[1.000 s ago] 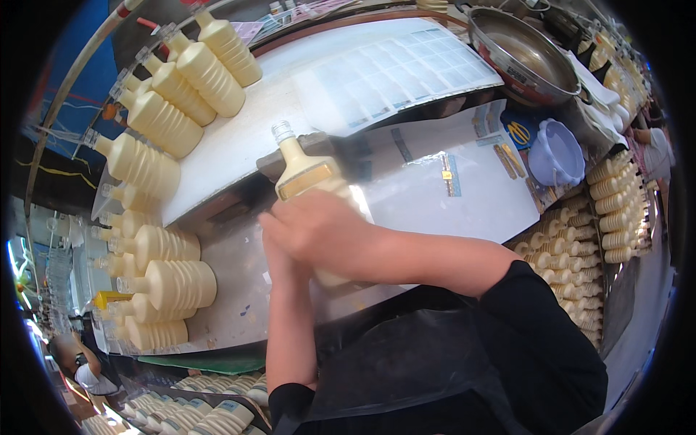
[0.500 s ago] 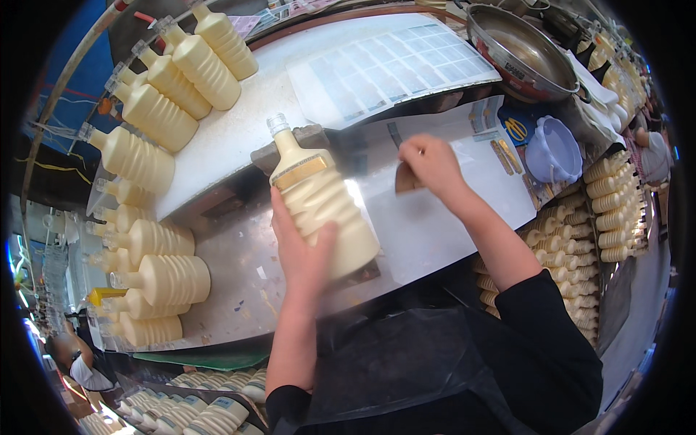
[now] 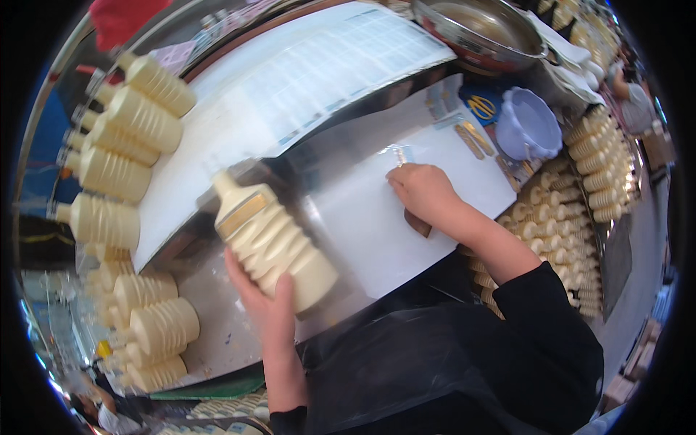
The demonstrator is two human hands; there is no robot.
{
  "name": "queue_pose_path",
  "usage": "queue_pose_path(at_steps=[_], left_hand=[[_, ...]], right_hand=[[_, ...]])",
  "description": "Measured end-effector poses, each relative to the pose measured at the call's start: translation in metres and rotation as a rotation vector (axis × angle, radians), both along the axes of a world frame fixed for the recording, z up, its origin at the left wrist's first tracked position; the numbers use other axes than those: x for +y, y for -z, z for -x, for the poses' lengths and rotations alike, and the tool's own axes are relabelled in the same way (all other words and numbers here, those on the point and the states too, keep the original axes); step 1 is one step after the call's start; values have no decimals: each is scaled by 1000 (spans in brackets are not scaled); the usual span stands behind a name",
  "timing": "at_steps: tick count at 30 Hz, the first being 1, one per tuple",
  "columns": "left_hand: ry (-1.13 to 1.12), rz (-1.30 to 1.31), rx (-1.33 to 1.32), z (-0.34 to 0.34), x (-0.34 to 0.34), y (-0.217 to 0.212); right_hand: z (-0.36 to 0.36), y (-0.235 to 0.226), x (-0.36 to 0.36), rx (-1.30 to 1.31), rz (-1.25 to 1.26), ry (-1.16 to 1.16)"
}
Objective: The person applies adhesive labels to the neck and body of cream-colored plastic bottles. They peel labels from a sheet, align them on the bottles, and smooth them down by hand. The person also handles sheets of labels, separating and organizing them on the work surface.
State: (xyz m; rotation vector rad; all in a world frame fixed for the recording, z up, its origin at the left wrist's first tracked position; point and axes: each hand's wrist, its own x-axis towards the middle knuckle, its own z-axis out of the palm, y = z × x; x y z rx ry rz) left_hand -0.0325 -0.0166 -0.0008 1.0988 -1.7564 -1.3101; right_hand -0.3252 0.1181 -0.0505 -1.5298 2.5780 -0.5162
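Note:
My left hand (image 3: 264,308) is wrapped round the lower body of a cream ribbed bottle (image 3: 279,250). The bottle leans with its neck to the upper left and carries a gold label band (image 3: 243,212) at the shoulder; motion blurs its neck. My right hand (image 3: 429,192) is closed, with a flat brown scraper-like piece (image 3: 417,223) jutting out below the palm. Its fingertips are low over the white sheet (image 3: 362,239), beside a small pale label strip (image 3: 401,154). Whether they pinch that strip I cannot tell.
Cream bottles (image 3: 167,326) line the left side. A raised white board (image 3: 196,145) lies beyond, with label sheets (image 3: 362,61) on it. At right are a lavender bucket (image 3: 529,127), yellow-handled scissors (image 3: 481,109), a metal pan (image 3: 482,32) and many stacked bottles (image 3: 554,232).
The view has shifted. The bottle in my left hand has come off the dark support at its neck. The label strip that hung from my right fingers now appears at the sheet beside them.

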Motion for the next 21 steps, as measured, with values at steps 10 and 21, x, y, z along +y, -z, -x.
queue_pose_path(at_steps=[10,21], left_hand=[[2,32,1,4,12,5],[14,36,6,3,13,4]], right_hand=[[57,-3,65,38,55,363],[31,16,45,-29,-100,-32]])
